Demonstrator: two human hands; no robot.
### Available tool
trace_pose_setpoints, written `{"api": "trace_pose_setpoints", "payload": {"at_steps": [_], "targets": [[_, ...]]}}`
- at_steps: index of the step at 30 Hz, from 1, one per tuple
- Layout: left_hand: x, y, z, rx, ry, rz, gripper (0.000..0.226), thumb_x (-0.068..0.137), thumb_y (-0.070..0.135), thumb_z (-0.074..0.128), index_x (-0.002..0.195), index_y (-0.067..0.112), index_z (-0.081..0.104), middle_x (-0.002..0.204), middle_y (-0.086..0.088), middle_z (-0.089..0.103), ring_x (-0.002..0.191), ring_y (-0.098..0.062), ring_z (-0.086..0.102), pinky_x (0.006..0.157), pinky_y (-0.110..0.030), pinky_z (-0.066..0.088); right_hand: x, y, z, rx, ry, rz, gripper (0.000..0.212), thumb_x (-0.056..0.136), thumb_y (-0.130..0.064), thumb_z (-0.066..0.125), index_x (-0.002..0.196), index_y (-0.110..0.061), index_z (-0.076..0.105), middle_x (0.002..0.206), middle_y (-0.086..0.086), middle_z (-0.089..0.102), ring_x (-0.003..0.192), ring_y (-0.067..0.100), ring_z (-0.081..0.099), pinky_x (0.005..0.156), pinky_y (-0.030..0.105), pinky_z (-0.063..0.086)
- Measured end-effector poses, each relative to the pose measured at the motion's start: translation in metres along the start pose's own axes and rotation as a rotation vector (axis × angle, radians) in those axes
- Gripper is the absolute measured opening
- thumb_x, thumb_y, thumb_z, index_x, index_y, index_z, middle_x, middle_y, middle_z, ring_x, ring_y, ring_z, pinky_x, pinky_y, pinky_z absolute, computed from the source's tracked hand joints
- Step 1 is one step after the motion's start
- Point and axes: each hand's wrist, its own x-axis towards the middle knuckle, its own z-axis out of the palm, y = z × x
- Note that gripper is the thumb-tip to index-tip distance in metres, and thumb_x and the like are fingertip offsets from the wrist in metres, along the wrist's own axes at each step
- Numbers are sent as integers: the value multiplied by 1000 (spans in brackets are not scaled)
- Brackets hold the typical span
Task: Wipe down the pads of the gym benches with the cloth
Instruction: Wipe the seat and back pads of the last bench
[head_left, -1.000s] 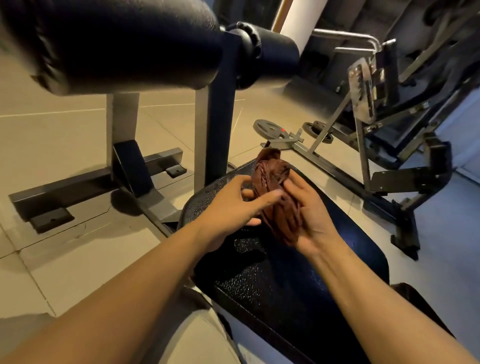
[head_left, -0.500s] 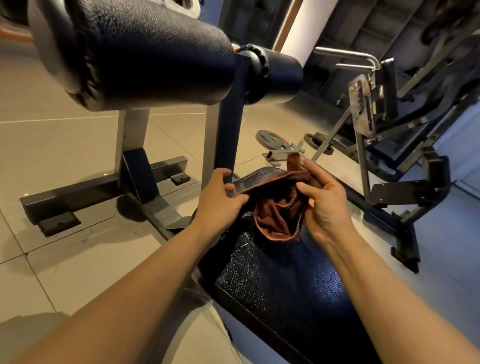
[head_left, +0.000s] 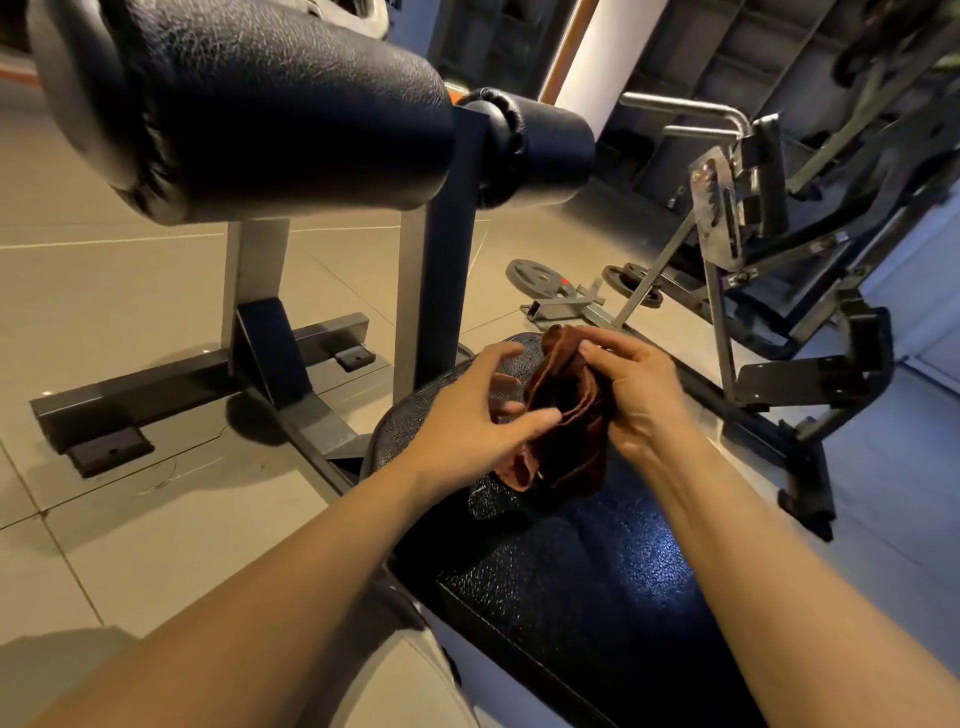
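cloth (head_left: 563, 415): brown, bunched, held mid-frame above bench pad (head_left: 571, 571) | right hand (head_left: 636, 395): grip clenched on cloth | left hand (head_left: 467, 426): grip released, fingertips against cloth | roller pad (head_left: 260, 104): upper left

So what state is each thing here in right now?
Cloth: bunched, held above the seat pad.
Right hand: grips the cloth.
Left hand: fingers spread, thumb touching the cloth.
Seat pad: bare, not being wiped.
Roller pad: untouched.
Weight plate: flat on the floor.
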Motion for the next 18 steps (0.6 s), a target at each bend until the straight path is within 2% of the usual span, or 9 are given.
{"api": "trace_pose_setpoints", "payload": {"at_steps": [2,5,7,9,11,13,15,16,18], "targets": [[-2,0,5,-19,-28,12,71,86,16,70,138,45,31,107,10,58,81,0,67,76,-16,55,-4,2,6,3,-79,35,23,85,6,61,105,-2,70,105,21,69,91,29,69,76,37,59],[-1,-2,0,2,148,-41,77,89,0,59,144,43,26,104,7,62,81,-7,68,82,-27,57,-4,2,1,-12,-119,36,48,76,20,58,115,-7,65,113,17,63,91,20,68,67,25,57],[3,-8,-9,75,251,-77,65,90,-2,53,140,37,40,113,4,61,100,-11,63,95,-32,51,-2,5,-12,-65,-73,-20,61,73,30,48,111,-15,66,117,13,61,95,17,65,64,19,54],[7,-13,-14,184,285,-96,46,88,0,52,124,27,61,117,3,64,111,-15,58,102,-32,44,-3,10,-26,-234,-1,-149,64,72,28,45,100,-24,70,118,9,61,99,17,62,66,21,55],[5,-12,-14,259,274,-89,35,85,11,64,118,20,67,116,2,64,110,-14,57,101,-29,43,-7,15,-42,-554,93,-331,57,73,20,48,90,-29,72,115,3,61,105,17,59,86,33,55],[3,-11,-12,378,230,-71,50,76,18,77,125,16,63,117,1,57,110,-14,53,95,-21,37,-11,17,-55,-855,106,-461,37,79,6,60,92,-26,73,114,-2,53,112,14,52,100,29,43],[3,-12,-11,545,213,-53,58,75,19,77,130,16,58,119,-2,51,112,-17,47,92,-19,31,-16,20,-66,-1108,-55,-485,22,77,-24,78,99,-24,75,116,-2,44,117,13,42,99,26,34],[3,-12,-12,587,229,-48,54,79,17,74,130,16,58,117,-1,47,108,-15,45,89,-17,29,-18,21,-70,-1257,-150,-479,32,72,-40,80,101,-27,75,119,-1,43,119,13,39,98,29,32],[3,-11,-13,605,296,-9,35,88,13,64,123,15,64,108,3,41,100,-11,41,85,-13,25,-13,26,-81,-1446,-238,-506,35,69,-47,77,98,-28,77,128,2,48,121,20,39,99,34,34]]}}
